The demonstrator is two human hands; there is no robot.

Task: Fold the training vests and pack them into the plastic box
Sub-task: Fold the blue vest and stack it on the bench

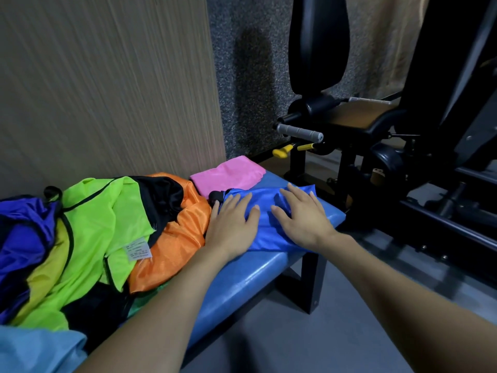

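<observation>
Counter: blue padded counter (242,281) runs from 7 o'clock to 2 o'clock along the wall, giving a flat top to fold on.
Pile: unfolded vests (88,232), green, orange, purple and black, heaped at 9 o'clock, kept off the working end.
Blue vest: folded blue vest (269,208) lies at centre, near the counter's 2 o'clock end, pinned flat so the slippery cloth probably holds its crease.
Pink vest: folded pink vest (228,175) sits at 12 o'clock of the blue one, likely set aside as done.
Left hand: left hand (231,224) lies palm down, fingers (236,203) straight, pressing and gripping nothing.
Right hand: right hand (304,216) likewise flat, fingers spread on the cloth.
Box: not in view.
</observation>
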